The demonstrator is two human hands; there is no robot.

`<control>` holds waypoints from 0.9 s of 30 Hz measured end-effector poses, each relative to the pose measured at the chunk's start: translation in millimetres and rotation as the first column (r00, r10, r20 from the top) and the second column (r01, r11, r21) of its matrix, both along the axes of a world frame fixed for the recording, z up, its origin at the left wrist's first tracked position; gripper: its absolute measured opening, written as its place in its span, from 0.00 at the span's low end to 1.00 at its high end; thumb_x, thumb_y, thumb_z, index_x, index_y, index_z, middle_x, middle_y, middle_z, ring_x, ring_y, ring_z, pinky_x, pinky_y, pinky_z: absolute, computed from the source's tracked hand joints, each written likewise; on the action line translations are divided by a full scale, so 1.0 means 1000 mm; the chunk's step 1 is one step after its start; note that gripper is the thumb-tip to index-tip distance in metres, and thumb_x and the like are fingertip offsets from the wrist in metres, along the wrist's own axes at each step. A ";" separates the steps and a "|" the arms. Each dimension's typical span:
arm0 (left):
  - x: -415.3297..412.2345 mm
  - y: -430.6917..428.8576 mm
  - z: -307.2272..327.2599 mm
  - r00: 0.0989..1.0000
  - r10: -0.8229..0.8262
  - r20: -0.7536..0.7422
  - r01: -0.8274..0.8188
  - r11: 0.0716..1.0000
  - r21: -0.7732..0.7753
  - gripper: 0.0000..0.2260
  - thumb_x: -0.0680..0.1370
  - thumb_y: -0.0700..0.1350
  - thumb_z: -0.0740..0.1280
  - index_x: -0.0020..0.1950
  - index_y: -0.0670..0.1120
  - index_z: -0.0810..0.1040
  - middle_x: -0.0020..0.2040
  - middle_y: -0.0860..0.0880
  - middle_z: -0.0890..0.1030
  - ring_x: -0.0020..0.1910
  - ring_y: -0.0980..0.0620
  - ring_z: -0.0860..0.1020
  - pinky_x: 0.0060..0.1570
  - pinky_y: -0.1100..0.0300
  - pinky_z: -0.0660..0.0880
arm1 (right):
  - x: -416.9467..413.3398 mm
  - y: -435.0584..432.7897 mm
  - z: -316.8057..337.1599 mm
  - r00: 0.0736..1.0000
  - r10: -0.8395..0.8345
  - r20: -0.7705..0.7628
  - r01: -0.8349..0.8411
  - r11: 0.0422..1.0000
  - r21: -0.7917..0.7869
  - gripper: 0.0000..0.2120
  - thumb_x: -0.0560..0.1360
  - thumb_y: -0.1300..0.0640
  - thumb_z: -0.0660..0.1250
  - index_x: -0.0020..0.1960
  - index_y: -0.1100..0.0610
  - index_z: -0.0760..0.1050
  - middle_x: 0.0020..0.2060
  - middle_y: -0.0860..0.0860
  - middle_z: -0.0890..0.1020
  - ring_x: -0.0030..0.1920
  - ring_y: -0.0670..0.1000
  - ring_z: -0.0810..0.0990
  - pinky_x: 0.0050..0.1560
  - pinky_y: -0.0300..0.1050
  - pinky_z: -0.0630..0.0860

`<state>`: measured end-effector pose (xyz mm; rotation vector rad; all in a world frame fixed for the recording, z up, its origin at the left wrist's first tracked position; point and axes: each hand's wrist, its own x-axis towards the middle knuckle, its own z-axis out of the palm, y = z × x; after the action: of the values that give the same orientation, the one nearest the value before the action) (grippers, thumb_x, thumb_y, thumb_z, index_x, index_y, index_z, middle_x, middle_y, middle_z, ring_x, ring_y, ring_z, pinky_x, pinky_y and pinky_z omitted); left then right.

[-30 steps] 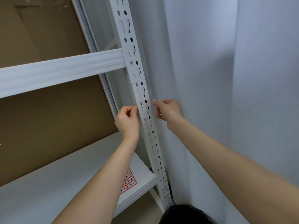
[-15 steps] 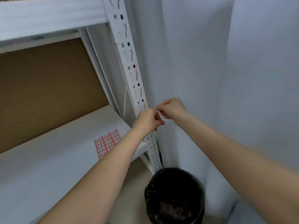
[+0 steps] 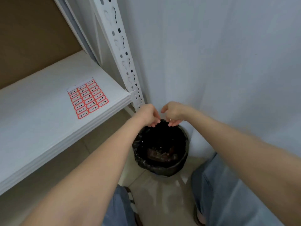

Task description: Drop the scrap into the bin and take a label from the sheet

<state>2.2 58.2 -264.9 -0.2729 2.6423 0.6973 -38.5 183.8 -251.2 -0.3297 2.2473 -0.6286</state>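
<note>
Both my hands hang over the far rim of a round bin (image 3: 182, 165) lined with a black bag, which stands on the floor in the corner. My left hand (image 3: 147, 115) has its fingers bunched and curled downward with the thumb against them, and nothing shows in it. My right hand (image 3: 175, 113) has loosely curled fingers pointing down and the thumb held apart. A tiny white speck (image 3: 170, 119) sits at its fingertips. Brown scraps lie at the bottom of the bin.
A white shelf board (image 3: 48, 128) at left carries a sheet of red-bordered number labels (image 3: 88, 99). The perforated white upright post (image 3: 123, 57) rises behind my left hand. White walls close the corner. My jeans-clad legs and sandals stand on the tiled floor.
Both hands have come down from the upright post to just above the bin, and my view has tilted downward. The left hand's pinch at the post is gone.
</note>
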 end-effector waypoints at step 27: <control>-0.017 -0.037 0.200 0.132 0.238 -0.962 -0.339 0.923 0.182 0.09 0.78 0.49 0.65 0.53 0.45 0.71 0.47 0.53 0.73 0.49 0.51 0.73 0.42 0.55 0.70 | -0.033 -0.062 0.186 0.758 -0.594 -0.270 0.072 0.488 -0.870 0.10 0.76 0.50 0.64 0.49 0.55 0.80 0.45 0.51 0.83 0.48 0.51 0.82 0.55 0.52 0.76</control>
<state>-14.8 21.1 -65.2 -0.5088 3.9778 1.1997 -71.1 121.8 -64.8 -0.5564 2.3906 -2.1062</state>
